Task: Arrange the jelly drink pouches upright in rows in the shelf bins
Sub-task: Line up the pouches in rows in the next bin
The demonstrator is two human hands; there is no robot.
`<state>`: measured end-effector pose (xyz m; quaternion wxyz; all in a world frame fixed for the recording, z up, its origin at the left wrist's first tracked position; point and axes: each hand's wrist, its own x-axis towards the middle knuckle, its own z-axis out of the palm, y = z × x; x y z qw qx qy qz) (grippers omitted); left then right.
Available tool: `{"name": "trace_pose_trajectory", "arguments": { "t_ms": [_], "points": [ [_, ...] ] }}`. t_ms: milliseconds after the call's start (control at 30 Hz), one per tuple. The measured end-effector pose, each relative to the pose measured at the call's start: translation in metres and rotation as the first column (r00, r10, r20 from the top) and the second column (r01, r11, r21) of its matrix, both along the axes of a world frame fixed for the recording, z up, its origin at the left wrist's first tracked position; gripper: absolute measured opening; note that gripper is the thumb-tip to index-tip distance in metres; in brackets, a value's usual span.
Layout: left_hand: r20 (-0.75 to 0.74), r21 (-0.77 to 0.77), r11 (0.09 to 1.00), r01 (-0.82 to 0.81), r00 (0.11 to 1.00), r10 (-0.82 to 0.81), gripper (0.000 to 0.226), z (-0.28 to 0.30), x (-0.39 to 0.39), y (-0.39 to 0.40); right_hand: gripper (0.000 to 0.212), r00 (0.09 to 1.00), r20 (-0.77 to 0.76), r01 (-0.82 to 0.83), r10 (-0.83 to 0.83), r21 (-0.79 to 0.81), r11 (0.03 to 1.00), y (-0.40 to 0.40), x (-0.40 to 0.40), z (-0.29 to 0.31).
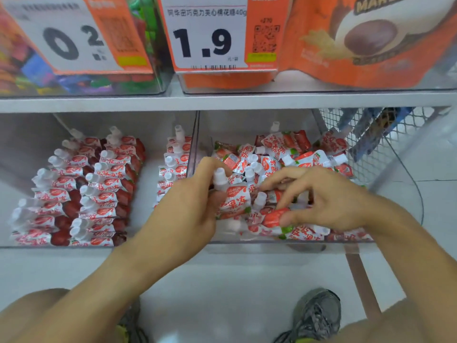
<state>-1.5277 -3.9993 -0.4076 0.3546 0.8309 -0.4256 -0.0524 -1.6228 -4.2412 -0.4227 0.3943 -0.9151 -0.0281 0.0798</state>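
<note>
Left hand grips one upright pouch inside right bin; right hand pinches another pouch just beside it. Keep spouts up, pack rows tight.

Gripping upright pouch in left hand over right bin. Pinching red pouch with right hand amid loose pile. Standing in neat rows inside left bin.

Price tag reads "1.9"; left tag shows "0" and "2"; orange bag reads "MARS".
</note>
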Motion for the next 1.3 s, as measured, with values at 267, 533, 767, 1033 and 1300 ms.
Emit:
{"name": "trace_pose_trajectory", "arguments": {
  "t_ms": [267, 533, 767, 1033, 1300],
  "points": [
    [0.109, 0.173, 0.98, -0.098, 0.991, 0.08, 0.037, -0.006, -0.007, -0.017, 0.015, 0.954, 0.134, 0.174, -0.269, 0.481, 0.859, -0.013, -0.032, 0.012],
    [0.011, 0.429, 0.871, 0.24, 0.963, -0.27, 0.024, -0.01, 0.003, -0.022, 0.032, 0.962, -0.086, 0.237, -0.258, 0.727, 0.644, 0.011, -0.03, 0.001],
    [-0.33, -0.096, 0.985, 0.142, 0.929, -0.166, 0.042, 0.017, 0.007, 0.003, 0.026, 0.965, -0.032, 0.227, -0.261, 0.601, 0.766, 0.045, -0.01, -0.011],
    [0.28, 0.041, 0.993, 0.114, 0.952, -0.121, 0.024, 0.001, 0.001, 0.008, 0.052, 0.984, 0.068, 0.173, -0.164, -0.181, 0.968, 0.032, -0.001, -0.006],
    [0.424, -0.095, 0.995, 0.013, 0.905, 0.028, 0.016, -0.002, 0.001, 0.0, 0.013, 0.991, -0.002, 0.127, -0.136, -0.339, 0.932, 0.031, 0.019, -0.01]
  ]
}}
